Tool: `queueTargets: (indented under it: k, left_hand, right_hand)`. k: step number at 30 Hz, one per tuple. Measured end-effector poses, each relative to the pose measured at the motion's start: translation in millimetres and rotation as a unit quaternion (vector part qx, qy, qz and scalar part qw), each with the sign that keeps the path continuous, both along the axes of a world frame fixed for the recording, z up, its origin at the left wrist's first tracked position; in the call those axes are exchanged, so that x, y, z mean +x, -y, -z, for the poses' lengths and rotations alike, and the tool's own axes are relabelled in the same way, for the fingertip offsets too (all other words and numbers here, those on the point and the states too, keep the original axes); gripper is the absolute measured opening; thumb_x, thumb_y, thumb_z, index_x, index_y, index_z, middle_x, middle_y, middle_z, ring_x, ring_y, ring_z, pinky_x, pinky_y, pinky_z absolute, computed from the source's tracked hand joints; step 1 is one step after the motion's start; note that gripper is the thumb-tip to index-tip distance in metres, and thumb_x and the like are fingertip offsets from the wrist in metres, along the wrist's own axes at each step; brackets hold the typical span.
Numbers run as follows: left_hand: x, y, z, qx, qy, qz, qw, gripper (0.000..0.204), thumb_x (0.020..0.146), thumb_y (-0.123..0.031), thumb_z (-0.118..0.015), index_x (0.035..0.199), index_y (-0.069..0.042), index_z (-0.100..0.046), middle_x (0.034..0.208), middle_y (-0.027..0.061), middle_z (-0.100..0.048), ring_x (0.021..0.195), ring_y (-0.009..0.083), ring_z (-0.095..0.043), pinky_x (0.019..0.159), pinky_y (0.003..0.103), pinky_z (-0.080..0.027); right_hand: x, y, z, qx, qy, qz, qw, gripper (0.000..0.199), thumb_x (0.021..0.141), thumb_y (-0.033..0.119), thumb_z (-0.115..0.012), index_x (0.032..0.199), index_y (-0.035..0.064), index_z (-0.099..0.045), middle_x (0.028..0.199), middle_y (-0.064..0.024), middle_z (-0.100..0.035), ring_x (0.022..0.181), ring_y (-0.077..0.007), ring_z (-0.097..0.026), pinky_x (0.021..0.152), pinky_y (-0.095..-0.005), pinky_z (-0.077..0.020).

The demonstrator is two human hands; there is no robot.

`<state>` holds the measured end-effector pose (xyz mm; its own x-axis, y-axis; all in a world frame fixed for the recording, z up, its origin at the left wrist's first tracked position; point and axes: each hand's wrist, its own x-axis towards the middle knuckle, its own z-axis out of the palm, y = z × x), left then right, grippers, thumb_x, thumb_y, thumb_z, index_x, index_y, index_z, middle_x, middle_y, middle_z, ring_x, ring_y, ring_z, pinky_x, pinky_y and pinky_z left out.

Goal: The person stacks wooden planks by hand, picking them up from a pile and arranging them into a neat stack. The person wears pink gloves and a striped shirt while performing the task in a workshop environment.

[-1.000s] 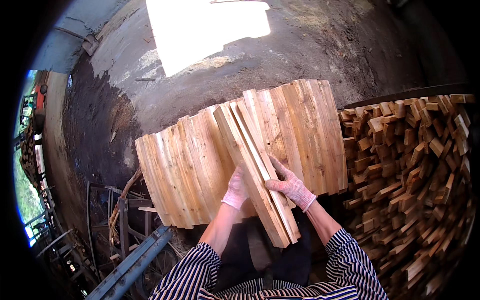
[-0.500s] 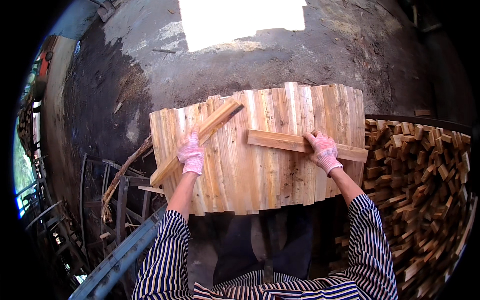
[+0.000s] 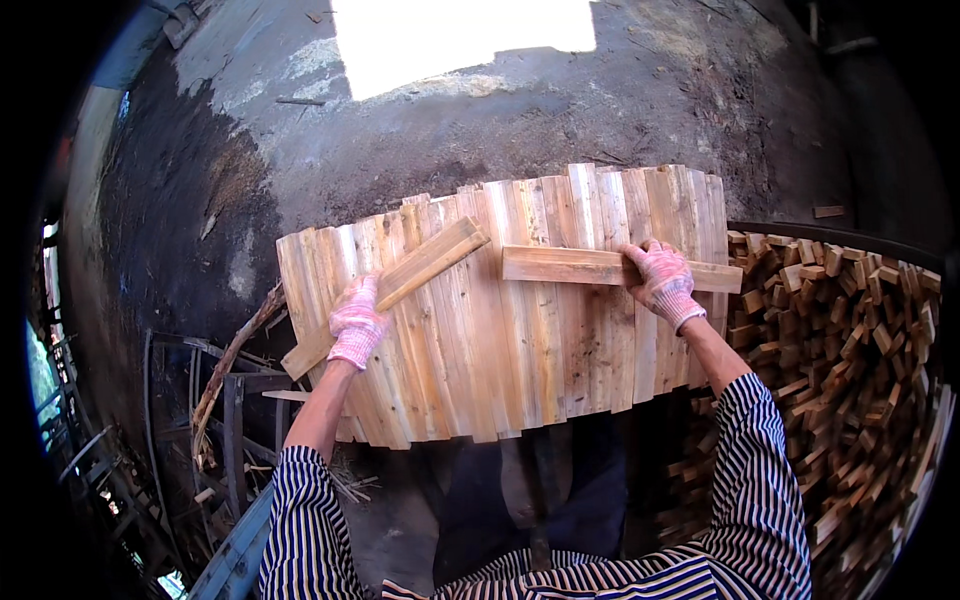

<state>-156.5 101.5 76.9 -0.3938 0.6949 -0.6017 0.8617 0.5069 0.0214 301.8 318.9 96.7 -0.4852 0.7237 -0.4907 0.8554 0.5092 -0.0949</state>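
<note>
Wooden panel of boards [image 3: 520, 330] lies before the person, carrying two loose battens. Left hand [image 3: 356, 322] grips the slanted batten [image 3: 400, 285]; right hand [image 3: 662, 282] clasps the level batten [image 3: 600, 268]. Step judged: positioning cross-pieces; next, squaring the slanted one.

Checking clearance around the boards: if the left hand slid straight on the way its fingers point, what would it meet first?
Probably the angled slat that the left hand already grips, lying across the plank panel; depth is unclear.

Surface of side-by-side upright planks [image 3: 500, 330]; 2 loose battens on top: slanted batten [image 3: 400, 285] left, level batten [image 3: 580, 266] right.
</note>
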Motion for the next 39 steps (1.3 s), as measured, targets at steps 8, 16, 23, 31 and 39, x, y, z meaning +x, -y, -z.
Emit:
queueTargets:
  k: [8, 16, 23, 31, 39]
  left_hand:
    - [-45, -71, -10, 0.03, -0.06, 0.132, 0.989, 0.073, 0.078, -0.022, -0.078, 0.145, -0.024, -0.048, 0.139, 0.0057, -0.054, 0.129, 0.0294, -0.054, 0.104, 0.044, -0.049]
    - [-36, -79, 40, 0.125, 0.003, 0.105, 0.987, 0.069, 0.073, -0.008, -0.075, 0.137, -0.015, -0.052, 0.129, 0.0151, -0.059, 0.122, 0.0356, -0.057, 0.102, 0.044, -0.049]
    - [-22, -86, 39, 0.15, -0.005, 0.115, 0.982, 0.076, 0.071, -0.002, -0.075, 0.14, -0.015, -0.045, 0.126, 0.0136, -0.056, 0.12, 0.0351, -0.054, 0.102, 0.043, -0.047]
    - [69, -45, -25, 0.147, -0.042, 0.167, 0.974, 0.102, 0.074, -0.037, -0.083, 0.157, -0.013, -0.029, 0.152, 0.0192, -0.043, 0.138, 0.0346, -0.045, 0.111, 0.046, -0.041]
    - [251, 47, -85, -0.054, 0.359, 0.239, 0.901, 0.082, 0.085, -0.041, -0.075, 0.151, -0.005, -0.04, 0.146, 0.0231, -0.051, 0.136, 0.038, -0.046, 0.113, 0.046, -0.039]
  right_hand:
    - [-39, -84, 4, 0.076, 0.021, -0.054, 0.995, 0.059, 0.08, 0.02, -0.077, 0.135, 0.0298, -0.057, 0.12, -0.0087, -0.062, 0.118, -0.027, -0.059, 0.103, -0.0424, -0.0437]
    - [-74, -88, 44, 0.056, 0.001, 0.011, 0.998, 0.044, 0.083, 0.013, -0.068, 0.124, 0.0264, -0.065, 0.127, -0.0113, -0.062, 0.125, -0.0305, -0.058, 0.111, -0.0554, -0.0354]
    - [-56, -44, 23, 0.189, -0.068, 0.123, 0.972, 0.072, 0.082, 0.009, -0.066, 0.148, 0.0256, -0.045, 0.149, -0.0217, -0.044, 0.139, -0.0401, -0.042, 0.11, -0.0599, -0.0347]
    - [69, 143, -148, 0.06, -0.114, 0.2, 0.971, 0.099, 0.077, 0.007, -0.071, 0.16, 0.0298, -0.022, 0.159, -0.0254, -0.029, 0.143, -0.0409, -0.038, 0.114, -0.0475, -0.0406]
    - [381, 114, -445, 0.506, 0.345, 0.359, 0.704, 0.083, 0.088, 0.027, -0.066, 0.159, 0.0264, -0.024, 0.153, -0.0272, -0.036, 0.134, -0.0421, -0.048, 0.11, -0.0575, -0.0405]
